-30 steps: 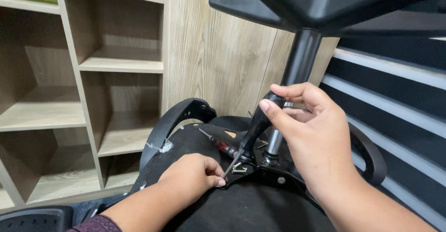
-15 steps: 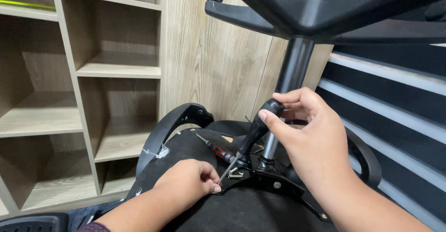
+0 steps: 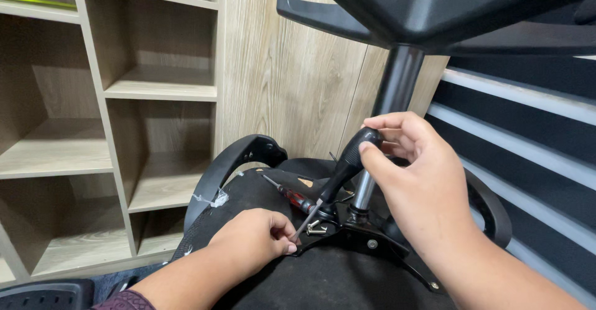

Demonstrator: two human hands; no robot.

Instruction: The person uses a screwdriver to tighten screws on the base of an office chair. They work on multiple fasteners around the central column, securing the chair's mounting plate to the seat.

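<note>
right hand [image 3: 422, 186] grips screwdriver [image 3: 338, 176] | left hand [image 3: 254, 238] pinches tip, probably a screw | shaft slants down-left | chair column [image 3: 388, 108] just behind

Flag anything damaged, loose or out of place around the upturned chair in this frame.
The chair is upside down, base in the air. Crumpled clear tape clings to the left armrest where it meets the seat. Loose screws and a spare red screwdriver lie unsecured on the seat underside, beside the screwdriver in the right hand.
</note>
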